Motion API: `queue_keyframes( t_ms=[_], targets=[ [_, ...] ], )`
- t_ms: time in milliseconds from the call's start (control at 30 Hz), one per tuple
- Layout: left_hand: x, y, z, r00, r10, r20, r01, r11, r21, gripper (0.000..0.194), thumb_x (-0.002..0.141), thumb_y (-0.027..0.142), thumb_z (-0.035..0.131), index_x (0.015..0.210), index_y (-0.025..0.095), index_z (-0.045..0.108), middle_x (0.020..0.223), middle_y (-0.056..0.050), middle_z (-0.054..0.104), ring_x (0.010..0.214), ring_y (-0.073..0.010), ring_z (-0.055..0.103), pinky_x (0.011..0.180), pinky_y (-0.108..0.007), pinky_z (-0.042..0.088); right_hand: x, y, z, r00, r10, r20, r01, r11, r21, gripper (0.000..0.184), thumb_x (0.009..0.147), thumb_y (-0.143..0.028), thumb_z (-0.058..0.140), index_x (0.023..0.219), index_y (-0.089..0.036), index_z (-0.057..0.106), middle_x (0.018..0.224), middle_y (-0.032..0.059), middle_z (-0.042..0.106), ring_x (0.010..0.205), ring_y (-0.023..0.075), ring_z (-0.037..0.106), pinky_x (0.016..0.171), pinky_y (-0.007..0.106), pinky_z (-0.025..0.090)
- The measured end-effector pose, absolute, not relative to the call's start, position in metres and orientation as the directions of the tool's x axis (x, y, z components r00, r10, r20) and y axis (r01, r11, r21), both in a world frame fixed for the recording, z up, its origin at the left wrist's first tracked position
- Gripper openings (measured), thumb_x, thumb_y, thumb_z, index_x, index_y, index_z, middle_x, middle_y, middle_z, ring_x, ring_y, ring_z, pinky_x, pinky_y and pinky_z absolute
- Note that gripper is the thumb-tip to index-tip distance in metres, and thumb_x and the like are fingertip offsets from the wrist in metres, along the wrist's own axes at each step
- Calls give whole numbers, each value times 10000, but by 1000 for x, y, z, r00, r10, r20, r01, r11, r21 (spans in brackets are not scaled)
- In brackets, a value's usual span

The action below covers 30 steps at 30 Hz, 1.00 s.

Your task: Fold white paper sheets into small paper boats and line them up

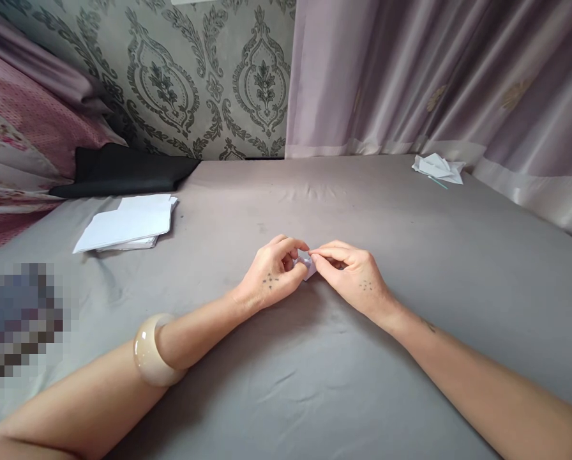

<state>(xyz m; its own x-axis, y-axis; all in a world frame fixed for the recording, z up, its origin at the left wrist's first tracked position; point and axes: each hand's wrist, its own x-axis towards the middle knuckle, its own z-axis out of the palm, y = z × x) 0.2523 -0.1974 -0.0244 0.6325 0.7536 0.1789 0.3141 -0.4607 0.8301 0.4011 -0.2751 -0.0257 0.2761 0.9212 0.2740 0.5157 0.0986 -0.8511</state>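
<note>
Small white paper (309,271) pinched over the grey sheet (248,204)

Clock directions are read from the small white paper. Toward ten o'clock, a black cloth (123,171) lies on the grey sheet, a stack of white paper (127,223) just beside it. Toward eight o'clock, a cream bangle (150,351) rings the left forearm (207,335). At nine o'clock, the left hand (274,271) is curled, gripping the small white paper between thumb and fingers, forefinger arched above. At three o'clock, the right hand (357,278) has thumb and forefinger drawn together at the paper's edge; whether they pinch it cannot be told. Toward two o'clock, well apart, a white heap (435,166) lies near the mauve curtain (382,76).
</note>
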Motion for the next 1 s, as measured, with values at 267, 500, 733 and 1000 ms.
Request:
queue_keyframes(
  t_ms=[267,500,733,1000],
  targets=[
    [249,-197,-26,631,764,134,337,-427,839,275,733,143,486,911,207,686,867,-7,552,587,-77,503,536,-211,427,407,-279,-26,257,931,260,577,68,-814,157,826,-197,538,855,-215,691,870,17,678,658,118,614,606,245,489],
    [246,-196,-18,641,763,79,398,-418,817,311,732,117,438,801,207,728,903,-21,593,593,-85,513,556,-221,424,410,-282,-30,98,930,354,720,180,-670,309,833,-102,423,894,-214,705,958,28,653,628,100,554,585,245,451],
    [241,-191,-16,694,717,62,453,-502,736,262,744,141,476,845,184,713,932,-41,627,585,-93,520,581,-241,435,411,-289,-25,-52,962,267,881,170,-441,330,807,-100,465,1061,-214,643,1043,41,636,788,150,585,670,279,443],
    [235,-181,-22,812,576,96,364,-628,688,108,782,240,601,854,206,674,978,-28,607,628,-96,525,617,-244,448,418,-284,-31,-55,966,253,878,167,-448,130,908,-307,547,861,-230,641,967,24,643,819,159,574,623,276,403]
  ],
)
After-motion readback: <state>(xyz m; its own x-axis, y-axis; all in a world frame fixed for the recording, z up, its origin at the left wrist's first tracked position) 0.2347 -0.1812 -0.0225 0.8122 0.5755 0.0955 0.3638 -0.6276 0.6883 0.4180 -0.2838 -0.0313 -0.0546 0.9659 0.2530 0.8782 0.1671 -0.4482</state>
